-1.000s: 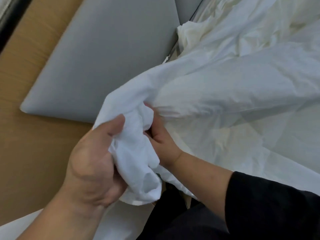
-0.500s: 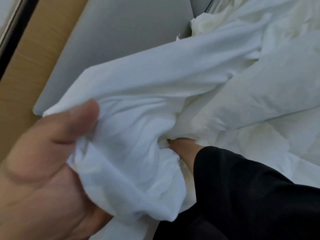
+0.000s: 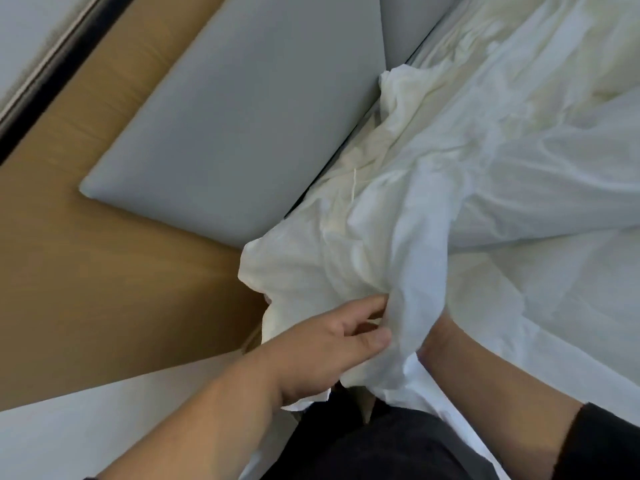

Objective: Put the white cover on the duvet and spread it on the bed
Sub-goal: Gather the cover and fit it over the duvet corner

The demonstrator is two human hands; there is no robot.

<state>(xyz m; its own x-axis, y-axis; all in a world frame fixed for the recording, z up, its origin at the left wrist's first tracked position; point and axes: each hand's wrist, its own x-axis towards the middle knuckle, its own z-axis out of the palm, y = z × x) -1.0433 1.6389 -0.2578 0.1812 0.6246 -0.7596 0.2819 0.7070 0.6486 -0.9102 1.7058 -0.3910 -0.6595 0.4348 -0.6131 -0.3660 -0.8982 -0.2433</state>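
Note:
A bunched corner of the white cover (image 3: 415, 265) lies in front of me, with the cream duvet (image 3: 433, 109) crumpled behind it toward the headboard. My left hand (image 3: 329, 344) rests on the bunched cloth, its thumb and fingertips pinching a fold of the cover. My right hand is buried in the cover. Only its wrist (image 3: 450, 344) and black-sleeved forearm show, so its fingers are hidden.
The bed (image 3: 571, 306) with more white cloth fills the right side. A grey padded headboard panel (image 3: 242, 116) stands at the upper left against a tan wooden wall panel (image 3: 86, 271). A white surface (image 3: 86, 427) lies at the lower left.
My left hand dropped from close to the camera, where it gripped a big bunch of cover, to a pinch on a fold. My right arm stays inside the cover. The view swung right.

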